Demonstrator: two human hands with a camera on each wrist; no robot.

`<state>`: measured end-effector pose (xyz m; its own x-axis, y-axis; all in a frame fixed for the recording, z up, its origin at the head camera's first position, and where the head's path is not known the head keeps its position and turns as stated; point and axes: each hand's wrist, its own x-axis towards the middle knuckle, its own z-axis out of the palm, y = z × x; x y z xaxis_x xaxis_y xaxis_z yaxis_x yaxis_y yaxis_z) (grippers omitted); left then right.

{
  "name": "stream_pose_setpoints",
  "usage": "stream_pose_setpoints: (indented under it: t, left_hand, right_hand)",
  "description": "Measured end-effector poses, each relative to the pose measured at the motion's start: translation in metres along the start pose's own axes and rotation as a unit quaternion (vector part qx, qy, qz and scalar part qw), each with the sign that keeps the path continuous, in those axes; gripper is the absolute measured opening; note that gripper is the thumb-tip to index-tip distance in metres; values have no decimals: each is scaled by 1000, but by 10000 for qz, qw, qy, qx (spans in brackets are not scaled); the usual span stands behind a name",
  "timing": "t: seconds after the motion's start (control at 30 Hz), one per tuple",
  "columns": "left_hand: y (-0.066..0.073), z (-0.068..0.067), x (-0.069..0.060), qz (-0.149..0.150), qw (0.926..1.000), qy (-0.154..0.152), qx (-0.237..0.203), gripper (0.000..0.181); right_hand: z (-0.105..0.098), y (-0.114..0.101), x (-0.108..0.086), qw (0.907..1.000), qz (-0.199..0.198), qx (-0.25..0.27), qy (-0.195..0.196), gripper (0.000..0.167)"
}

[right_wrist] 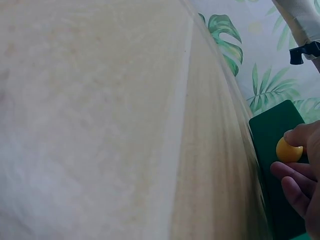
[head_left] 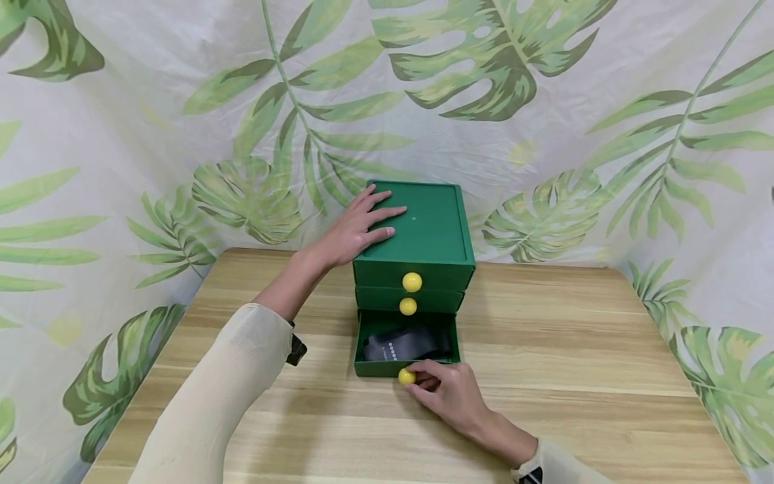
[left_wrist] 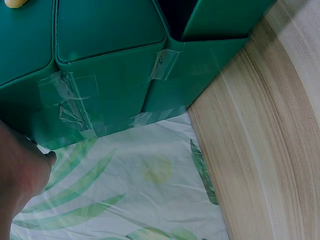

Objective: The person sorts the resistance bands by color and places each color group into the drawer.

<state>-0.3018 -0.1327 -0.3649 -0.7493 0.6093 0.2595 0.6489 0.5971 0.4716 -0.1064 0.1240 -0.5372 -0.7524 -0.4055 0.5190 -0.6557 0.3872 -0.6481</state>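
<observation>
A green three-drawer box [head_left: 432,232] stands on the table, its bottom drawer [head_left: 377,369] pulled out. Inside that drawer lies a black folded item [head_left: 408,344] with white print; its kind is unclear. My right hand [head_left: 453,396] pinches the yellow round knob [head_left: 407,376] of the bottom drawer between thumb and forefinger; the right wrist view also has the knob [right_wrist: 289,150] in those fingers. On the box's top left edge rests my left hand [head_left: 359,225], fingers spread. Both upper drawers, with yellow knobs [head_left: 412,282], are closed.
The wooden table [head_left: 574,363] stretches to both sides of the box. Behind it hangs a white cloth [head_left: 338,40] with green leaf print. Clear tape [left_wrist: 165,64] joins the box's sections along the side.
</observation>
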Motion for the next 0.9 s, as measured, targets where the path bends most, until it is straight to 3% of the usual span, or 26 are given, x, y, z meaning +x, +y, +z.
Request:
stream_pose_setpoints:
  t: [0.27,0.63,0.9]
  left_hand:
    - [0,-1,-1,13,10000,29,-22,52]
    - [-1,2,0,-39,10000,-5,16,52]
    - [0,2,1,-21,10000,20,30,52]
  right_hand:
    - [2,0,4,10000,49,-15,72,22]
    - [3,7,18,9980,588,1,218,21]
    - [4,11,25,9922,1149,410,259,22]
